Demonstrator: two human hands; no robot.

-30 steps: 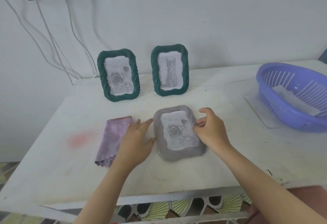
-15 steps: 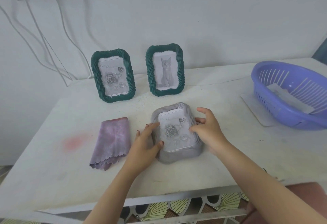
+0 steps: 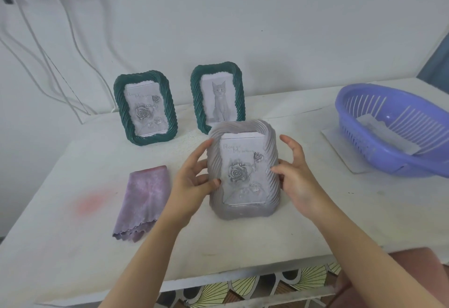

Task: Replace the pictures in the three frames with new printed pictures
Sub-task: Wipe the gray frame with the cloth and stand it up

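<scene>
three frames in the head view, and only one is being handled. the grey frame [image 3: 243, 213] sits mid-surface, tipped up so its front faces the camera, with a black and white rose picture [image 3: 237, 172] in it. both hands are on it. the left hand [image 3: 192, 181] grasps the left edge, thumb pressed on the front of the border and fingers round the side. the right hand [image 3: 296, 176] grasps the right edge the same way, thumb on the front, though its forefinger sticks up just clear of the frame. can't tell if the bottom edge is resting on the surface [image 3: 73, 247] or held just off it.

behind it, near the wall, two green frames stand upright side by side. the left green frame [image 3: 145, 111] has the same rose print, and the right green frame [image 3: 217, 96] has a cat print. the grey frame's top edge overlaps the bottom of the cat one from this angle.

just left of the left hand there's a folded purple cloth [image 3: 143, 200] lying flat, and further left a faint pink stain [image 3: 92, 203]. over on the right is a blue-purple slatted basket [image 3: 359, 142] on a thin white mat [image 3: 340, 147], well apart from the frames, with a sheet of paper [image 3: 379, 128] inside. white cables [image 3: 48, 64] hang down the wall on the left.
</scene>
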